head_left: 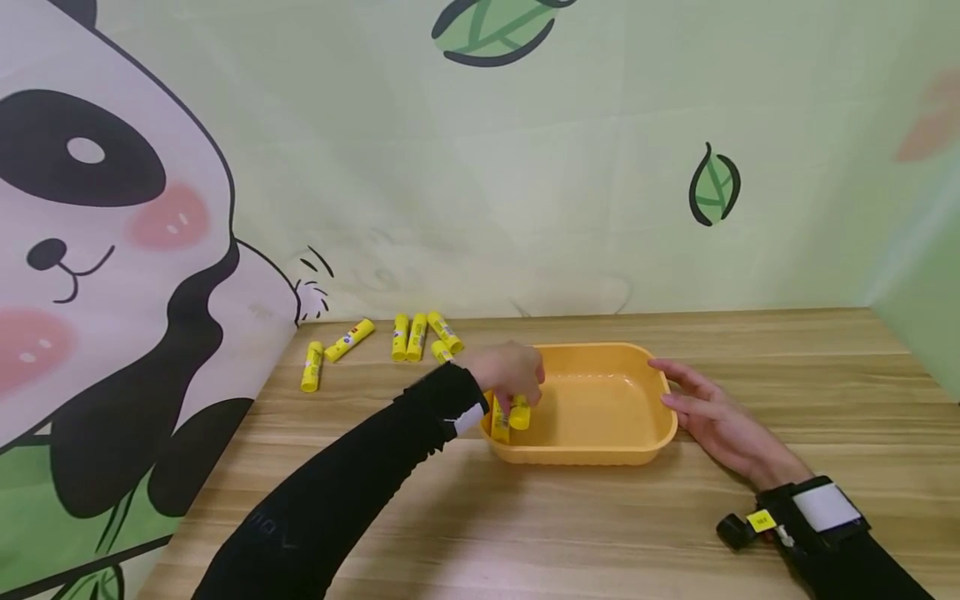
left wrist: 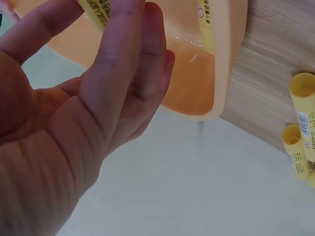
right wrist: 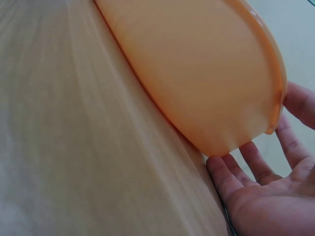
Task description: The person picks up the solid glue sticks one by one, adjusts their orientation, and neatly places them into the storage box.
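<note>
My left hand [head_left: 510, 372] reaches over the left end of a shallow orange-yellow plastic tray [head_left: 600, 455]. Between its thumb and fingers it pinches a yellow glue stick [head_left: 519, 415], which the left wrist view shows only in part. Another glue stick [head_left: 500, 422] stands tilted inside the tray against the left wall; the left wrist view catches its printed side [left wrist: 206, 30]. At the opposite end, my right hand [head_left: 712, 421] touches the tray, one finger at the rim and the others along the outer wall [right wrist: 206, 88], fingers loosely extended.
Several yellow glue sticks [head_left: 417, 337] lie on the wooden table [head_left: 817, 375] behind and left of the tray. Two more, one slanted [head_left: 349, 340] and one lengthwise [head_left: 312, 367], lie farther left. A printed panda backdrop [head_left: 600, 250] rises behind the table.
</note>
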A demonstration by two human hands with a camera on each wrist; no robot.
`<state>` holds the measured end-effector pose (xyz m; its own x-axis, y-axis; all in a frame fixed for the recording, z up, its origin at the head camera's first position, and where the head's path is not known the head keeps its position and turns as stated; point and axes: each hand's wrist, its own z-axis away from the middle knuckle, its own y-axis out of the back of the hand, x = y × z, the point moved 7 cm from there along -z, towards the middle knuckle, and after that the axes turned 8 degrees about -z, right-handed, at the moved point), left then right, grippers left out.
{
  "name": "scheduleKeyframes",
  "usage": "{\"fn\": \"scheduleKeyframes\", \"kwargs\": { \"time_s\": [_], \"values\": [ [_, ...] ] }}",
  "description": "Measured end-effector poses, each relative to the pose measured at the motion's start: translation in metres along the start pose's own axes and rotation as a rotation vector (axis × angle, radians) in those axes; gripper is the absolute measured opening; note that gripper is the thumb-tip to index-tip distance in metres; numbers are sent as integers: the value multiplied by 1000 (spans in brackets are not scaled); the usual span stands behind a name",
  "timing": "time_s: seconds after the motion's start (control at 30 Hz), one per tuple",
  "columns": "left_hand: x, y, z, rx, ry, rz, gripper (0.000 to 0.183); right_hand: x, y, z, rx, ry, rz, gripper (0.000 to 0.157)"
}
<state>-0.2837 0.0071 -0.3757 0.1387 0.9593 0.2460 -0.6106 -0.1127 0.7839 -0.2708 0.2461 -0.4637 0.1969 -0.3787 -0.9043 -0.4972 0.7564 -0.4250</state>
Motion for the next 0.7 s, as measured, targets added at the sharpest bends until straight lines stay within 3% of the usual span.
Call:
{"fn": "scheduleKeyframes", "kwargs": {
  "time_s": [0.2,0.47,0.7],
  "values": [
    [4,1,-3,30,61,-95,30,1,1,1,8,-2,3,51],
    [12,1,-6,75,137,-416,32,2,1,1,-2,4,-2,51],
    [18,1,-8,81,162,-488,30,0,1,1,-3,9,2,51]
  ]
}}
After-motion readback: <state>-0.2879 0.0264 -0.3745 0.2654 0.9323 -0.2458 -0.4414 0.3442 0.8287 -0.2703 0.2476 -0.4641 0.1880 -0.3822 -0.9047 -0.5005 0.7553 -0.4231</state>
